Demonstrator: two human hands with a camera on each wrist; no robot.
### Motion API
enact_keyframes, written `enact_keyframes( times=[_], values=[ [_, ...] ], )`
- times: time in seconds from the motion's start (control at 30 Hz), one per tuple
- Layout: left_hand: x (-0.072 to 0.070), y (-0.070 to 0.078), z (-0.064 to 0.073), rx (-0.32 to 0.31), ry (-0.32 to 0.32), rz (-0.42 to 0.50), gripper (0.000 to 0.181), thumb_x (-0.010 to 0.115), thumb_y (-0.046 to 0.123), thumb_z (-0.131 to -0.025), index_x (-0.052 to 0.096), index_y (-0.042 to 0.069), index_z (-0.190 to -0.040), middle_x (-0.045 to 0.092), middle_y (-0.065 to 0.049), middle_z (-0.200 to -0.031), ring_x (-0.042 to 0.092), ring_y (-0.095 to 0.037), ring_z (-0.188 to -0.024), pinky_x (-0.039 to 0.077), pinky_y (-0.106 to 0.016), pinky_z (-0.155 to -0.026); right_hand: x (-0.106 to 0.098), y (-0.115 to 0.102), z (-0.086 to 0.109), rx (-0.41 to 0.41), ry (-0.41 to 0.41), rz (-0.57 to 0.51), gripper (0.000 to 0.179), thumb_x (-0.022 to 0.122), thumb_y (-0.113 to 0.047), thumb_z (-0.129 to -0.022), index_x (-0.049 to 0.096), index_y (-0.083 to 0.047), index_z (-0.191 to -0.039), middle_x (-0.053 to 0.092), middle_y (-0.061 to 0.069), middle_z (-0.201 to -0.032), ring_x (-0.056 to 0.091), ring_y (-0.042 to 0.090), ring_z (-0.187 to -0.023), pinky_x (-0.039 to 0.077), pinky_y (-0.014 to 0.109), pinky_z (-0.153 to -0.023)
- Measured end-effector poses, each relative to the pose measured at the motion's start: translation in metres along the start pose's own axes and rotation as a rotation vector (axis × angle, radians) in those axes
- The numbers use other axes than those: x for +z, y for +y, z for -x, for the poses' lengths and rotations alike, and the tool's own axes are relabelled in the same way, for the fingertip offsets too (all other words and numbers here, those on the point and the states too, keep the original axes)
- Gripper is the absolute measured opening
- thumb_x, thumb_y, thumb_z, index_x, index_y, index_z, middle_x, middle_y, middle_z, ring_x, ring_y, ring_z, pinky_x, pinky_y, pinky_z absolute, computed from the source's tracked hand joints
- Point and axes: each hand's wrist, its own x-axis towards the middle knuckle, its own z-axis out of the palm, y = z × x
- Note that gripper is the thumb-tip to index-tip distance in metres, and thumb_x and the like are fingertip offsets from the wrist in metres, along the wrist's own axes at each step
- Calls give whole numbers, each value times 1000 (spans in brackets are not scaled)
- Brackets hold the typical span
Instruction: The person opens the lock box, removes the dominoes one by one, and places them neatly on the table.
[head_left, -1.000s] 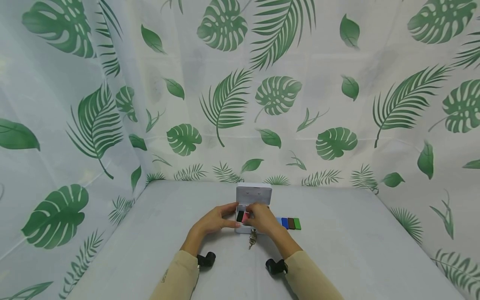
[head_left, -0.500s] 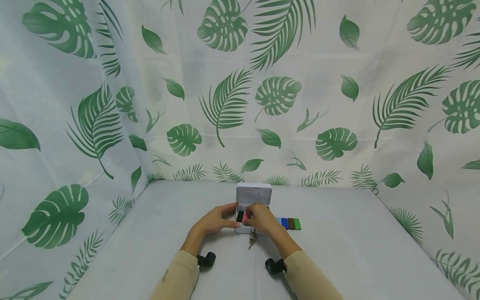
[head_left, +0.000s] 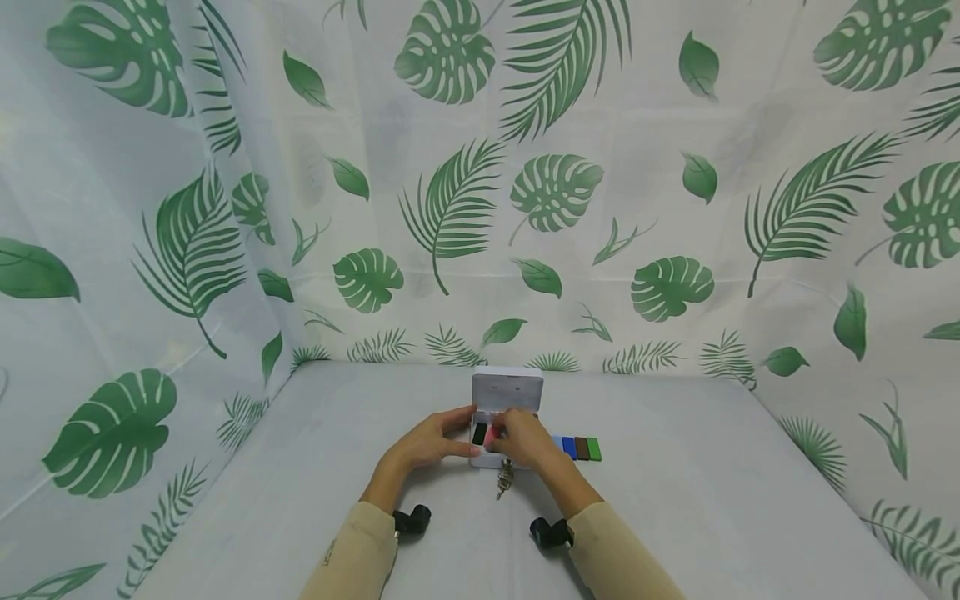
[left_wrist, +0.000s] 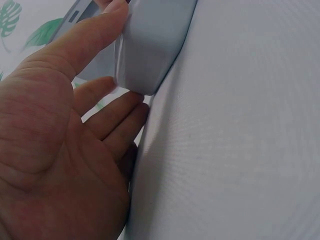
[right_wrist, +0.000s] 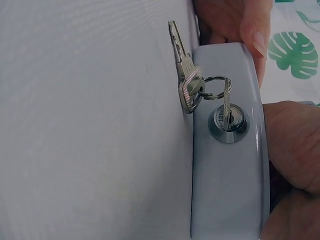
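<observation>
A small white lockbox (head_left: 507, 392) stands on the table with its lid raised. My left hand (head_left: 426, 439) holds the box's left end, thumb at the front and fingers toward the back; the left wrist view shows the thumb (left_wrist: 95, 37) along its upper edge. The fingers of my right hand (head_left: 527, 436) reach into the box and pinch a pink-red block (head_left: 491, 436), partly hidden by them. Left of it lies a black block (head_left: 478, 433) inside. From the front lock (right_wrist: 230, 120), one key sits in the keyhole and another key (right_wrist: 187, 75) hangs by a ring.
Right of the box lies a row of small blocks: light blue (head_left: 557, 445), blue (head_left: 570, 447), brown (head_left: 582, 447) and green (head_left: 594, 448). A white cloth covers the table (head_left: 720, 500). A leaf-patterned curtain (head_left: 465, 308) stands behind.
My right fingers have shifted very slightly at the pink-red block. The left hand, box and row of blocks look unchanged.
</observation>
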Motion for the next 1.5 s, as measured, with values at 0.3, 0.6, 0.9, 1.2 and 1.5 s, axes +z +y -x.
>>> enact_keyframes(
  times=[0.3,0.6,0.9,1.2,1.5],
  values=[
    [-1,1,1,4,-4,11,86,87,34,-86,45,15,-159,47,-5,-163,39,-28,-154,27,-54,-128,0,1,-1,11,-11,-27,10,85,-14,-88,76,-8,-88,61,-2,-73,55,15,-73,46,28,-66],
    [-1,0,1,11,-4,16,87,87,34,-86,44,16,-159,46,-4,-163,40,-28,-154,27,-54,-127,1,1,-1,-6,20,-48,10,85,-10,-86,75,-7,-86,60,-3,-73,54,15,-72,44,29,-66],
    [-1,-1,1,13,-8,13,87,87,35,-86,44,16,-159,46,-3,-163,40,-27,-153,28,-53,-127,4,5,1,-28,52,-81,13,84,-8,-86,76,-3,-95,61,-2,-73,52,13,-65,41,26,-57],
    [-1,-1,-1,23,-9,9,86,86,33,-87,44,15,-159,46,-4,-163,41,-27,-153,28,-53,-127,3,6,3,-2,74,-86,22,80,-6,-90,75,0,-111,64,0,-82,53,15,-71,43,28,-60],
    [-1,-1,0,11,-8,18,87,87,34,-86,44,16,-159,46,-3,-163,41,-27,-153,29,-51,-127,-1,4,8,-8,74,-112,27,75,-1,-91,73,2,-117,66,2,-88,55,15,-71,47,27,-60]
  ],
)
